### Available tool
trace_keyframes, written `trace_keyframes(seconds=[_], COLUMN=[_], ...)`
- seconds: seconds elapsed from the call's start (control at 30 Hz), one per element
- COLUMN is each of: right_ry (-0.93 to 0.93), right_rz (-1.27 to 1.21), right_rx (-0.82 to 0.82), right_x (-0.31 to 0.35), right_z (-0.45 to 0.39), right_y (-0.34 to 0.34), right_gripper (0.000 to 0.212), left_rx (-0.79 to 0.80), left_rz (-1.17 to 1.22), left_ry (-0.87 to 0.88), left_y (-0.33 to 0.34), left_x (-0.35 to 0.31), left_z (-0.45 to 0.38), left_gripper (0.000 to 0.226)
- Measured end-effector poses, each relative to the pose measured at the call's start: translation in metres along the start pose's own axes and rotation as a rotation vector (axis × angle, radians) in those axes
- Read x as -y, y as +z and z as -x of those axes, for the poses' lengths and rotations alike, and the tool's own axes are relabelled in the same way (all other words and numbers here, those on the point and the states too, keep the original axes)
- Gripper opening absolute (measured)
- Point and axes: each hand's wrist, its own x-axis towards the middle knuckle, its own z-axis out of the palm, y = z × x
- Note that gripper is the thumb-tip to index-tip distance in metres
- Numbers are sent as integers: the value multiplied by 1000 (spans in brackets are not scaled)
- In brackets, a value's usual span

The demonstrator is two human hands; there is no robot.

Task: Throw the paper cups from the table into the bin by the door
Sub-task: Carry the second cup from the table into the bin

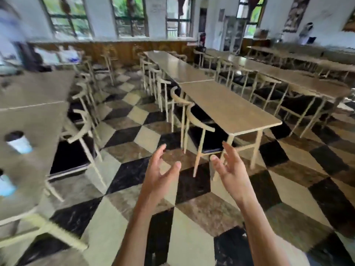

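Both bare hands are raised over a glossy floor point(134, 175) of cream, black and mottled brown diamond tiles, the left hand point(160, 176) and the right hand point(229, 169) facing palm to palm with fingers spread and loosely curled, gripping nothing. Far to the left, on a pale matte wood-grain table point(38, 120), stands a tapered white paper cup point(19, 142) with a dark lid, and a second paper cup point(5, 184), bluish-white and cut off by the frame edge, sits nearer on the same top. Ahead stretch long flat-topped tables point(226, 106) with slim pale legs and curved-back chairs point(199, 129) with dark seats.
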Motion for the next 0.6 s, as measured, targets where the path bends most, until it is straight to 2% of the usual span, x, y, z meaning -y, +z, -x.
trace_keyframes(seconds=[0.1, 0.33, 0.47, 0.6], right_ry=[-48, -136, -133, -121], right_rz=[-33, -58, -144, -161], right_rx=[184, 505, 644, 759], right_x=[36, 113, 157, 176], right_z=[-24, -31, -20, -9], right_y=[100, 352, 471, 561], right_gripper=[84, 72, 71, 68], left_rx=[-190, -660, -773, -892], left_rz=[-21, -63, -146, -195], left_ry=[-12, -32, -37, -114], left_y=[-103, -347, -455, -524], left_x=[11, 36, 44, 65], left_z=[2, 28, 50, 55], left_gripper=[62, 53, 52, 52])
